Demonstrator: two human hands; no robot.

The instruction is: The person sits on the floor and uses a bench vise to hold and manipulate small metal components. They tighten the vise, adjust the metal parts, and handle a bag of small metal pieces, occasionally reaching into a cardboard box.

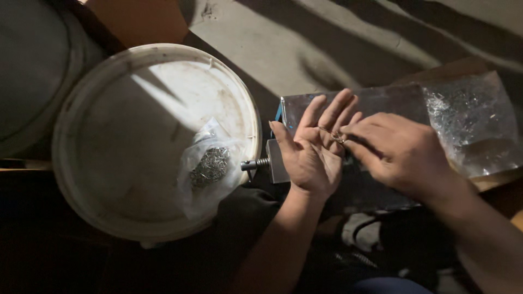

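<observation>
My left hand (311, 147) is held palm up with fingers spread, above a grey metal block (354, 103). A small metal ring piece (338, 136) lies on its fingers. My right hand (400, 152) comes in from the right, its fingertips pinching that small piece on the left fingers. A threaded bolt (255, 163) sticks out of the block to the left, just beside my left thumb.
A white bucket lid (109, 136) lies at left, carrying a clear plastic bag of small metal parts (210, 166). Another clear bag of shiny metal pieces (471, 122) rests at right. Concrete floor lies beyond; a dark drum (32, 71) stands far left.
</observation>
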